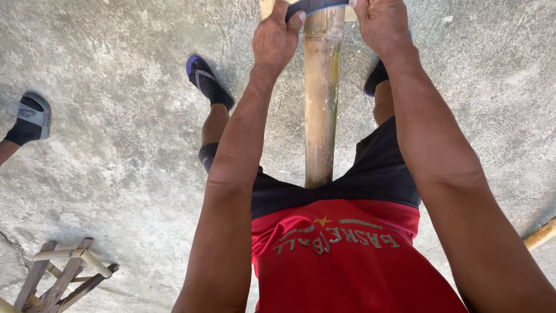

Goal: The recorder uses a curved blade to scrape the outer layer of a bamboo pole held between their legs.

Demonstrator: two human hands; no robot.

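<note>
A thick yellow-green bamboo pole (321, 98) runs from my waist away over the concrete floor, between my legs. Across its far end lies a dark flat blade (315, 6), partly cut off by the top edge of the view. My left hand (277, 39) grips the blade's left end, fingers curled over it. My right hand (379, 23) grips the blade's right end. Both arms stretch forward on either side of the pole. A pale wooden piece (267, 7) shows at the blade's left end.
My feet wear dark sandals (207, 80) on the rough concrete floor (116, 145). Another person's sandalled foot (30, 119) stands at the left edge. A small bamboo stool frame (63, 278) sits at the bottom left. Another bamboo piece (541, 233) lies at the right edge.
</note>
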